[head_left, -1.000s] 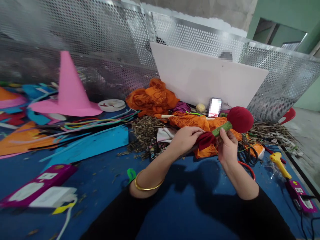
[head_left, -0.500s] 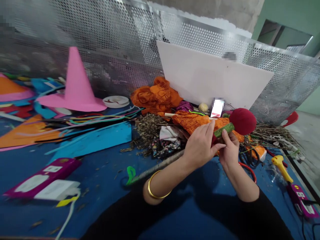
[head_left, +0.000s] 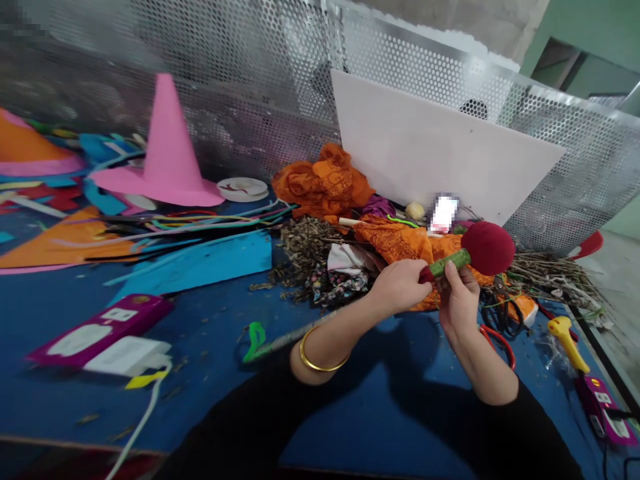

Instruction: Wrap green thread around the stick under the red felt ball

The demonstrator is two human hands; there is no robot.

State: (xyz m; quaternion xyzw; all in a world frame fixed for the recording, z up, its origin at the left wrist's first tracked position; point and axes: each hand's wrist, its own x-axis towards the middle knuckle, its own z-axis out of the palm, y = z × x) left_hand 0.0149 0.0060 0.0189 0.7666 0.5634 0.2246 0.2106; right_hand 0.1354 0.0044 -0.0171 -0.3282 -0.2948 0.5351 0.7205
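Observation:
A dark red cloth ball sits at the upper right end of a short green tube, with red cloth coming out of the tube's lower left end. My right hand holds the tube from below, thumb on its side. The fingers of my left hand are closed on the red cloth at the lower left end. Orange patterned cloth lies just behind my hands, and black scissors rest to the right of them.
A pink cone hat, blue sheet and purple power strip lie left. Dried stems are mid-table. A white board leans against perforated metal behind. At right are a yellow glue gun and another power strip.
My left hand, which had its fingers stretched out beside the tube, has closed on the red cloth at its lower end. More of the green tube shows. The whole view has shifted slightly.

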